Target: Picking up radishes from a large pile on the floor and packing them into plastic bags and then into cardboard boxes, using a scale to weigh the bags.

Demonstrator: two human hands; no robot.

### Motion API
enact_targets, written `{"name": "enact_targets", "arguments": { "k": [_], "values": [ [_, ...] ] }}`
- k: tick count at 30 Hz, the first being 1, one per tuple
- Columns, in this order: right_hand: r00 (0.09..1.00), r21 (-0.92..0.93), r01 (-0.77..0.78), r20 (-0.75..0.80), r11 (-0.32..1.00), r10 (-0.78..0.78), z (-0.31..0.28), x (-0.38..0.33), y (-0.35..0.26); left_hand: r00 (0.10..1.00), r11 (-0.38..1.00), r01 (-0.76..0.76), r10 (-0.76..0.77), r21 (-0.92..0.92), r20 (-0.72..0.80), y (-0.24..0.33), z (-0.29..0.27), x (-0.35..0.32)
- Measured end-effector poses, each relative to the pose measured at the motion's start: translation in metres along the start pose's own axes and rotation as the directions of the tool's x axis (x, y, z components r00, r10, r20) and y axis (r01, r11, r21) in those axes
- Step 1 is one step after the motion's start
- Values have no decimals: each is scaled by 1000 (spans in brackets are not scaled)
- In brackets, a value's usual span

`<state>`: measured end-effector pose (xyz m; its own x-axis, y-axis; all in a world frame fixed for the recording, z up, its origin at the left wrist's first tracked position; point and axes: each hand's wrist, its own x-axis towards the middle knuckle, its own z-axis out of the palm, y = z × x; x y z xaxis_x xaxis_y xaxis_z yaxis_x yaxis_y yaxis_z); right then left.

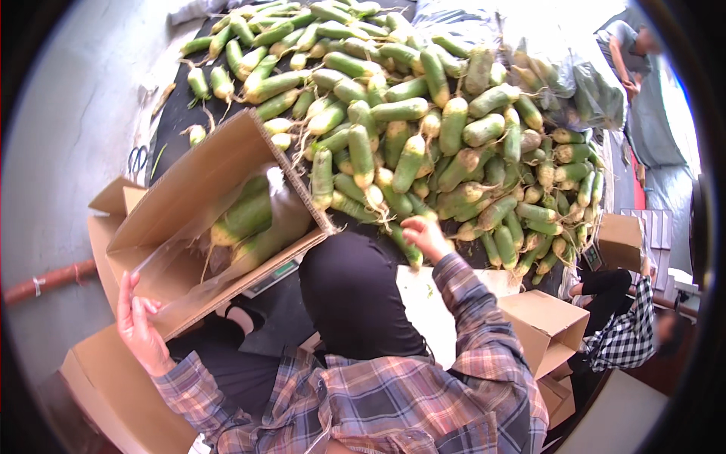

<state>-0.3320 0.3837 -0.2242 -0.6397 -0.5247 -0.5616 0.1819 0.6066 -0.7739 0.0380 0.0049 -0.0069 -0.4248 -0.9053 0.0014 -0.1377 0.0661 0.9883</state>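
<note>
A: Reaching right hand [425, 236] into the heap of green-and-white long radishes [423, 129], fingers curled over one green radish [407, 246] at the near edge of the heap. Left hand [138, 321] pinches the clear plastic liner [189, 257] at the edge of the tilted brown cardboard box [193, 178].

B: Handling?

A: Radishes look stiff, dense, fairly heavy; skin smooth, maybe slippery, root hairs snag. I'd judge mid-body the best hold. Liner is thin, soft, tears easily. Box already has a few radishes in it.

B: Hidden bits?

A: Right fingertips are buried behind the radish, so I cannot tell how tight the grip is. A weighing scale [274, 276] under the box is mostly covered. Another person's plaid sleeve [628, 333] is cut off at the right.
</note>
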Motion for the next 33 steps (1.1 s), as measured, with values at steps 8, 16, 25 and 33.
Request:
{"name": "enact_targets", "arguments": {
  "k": [8, 16, 25, 33],
  "values": [
    [599, -117, 544, -640, 831, -482, -213, 16, -192, 1000, 1000, 17, -17, -22, -15, -3, -2, 7],
    [618, -182, 316, -705, 931, -347, -342, -33, -323, 999, 998, 21, -23, -58, -34, -10, -6, 10],
    [978, 153, -84, -176, 985, 111, -68, 20, -17, 1000, 999, 19, -19, -28, -16, -9, -6, 10],
    [936, 151, -249, -217, 957, 278, -24, 24, 51, 999, 999, 39, -39, 21, -19, -10, -7, 10]
  ]
}}
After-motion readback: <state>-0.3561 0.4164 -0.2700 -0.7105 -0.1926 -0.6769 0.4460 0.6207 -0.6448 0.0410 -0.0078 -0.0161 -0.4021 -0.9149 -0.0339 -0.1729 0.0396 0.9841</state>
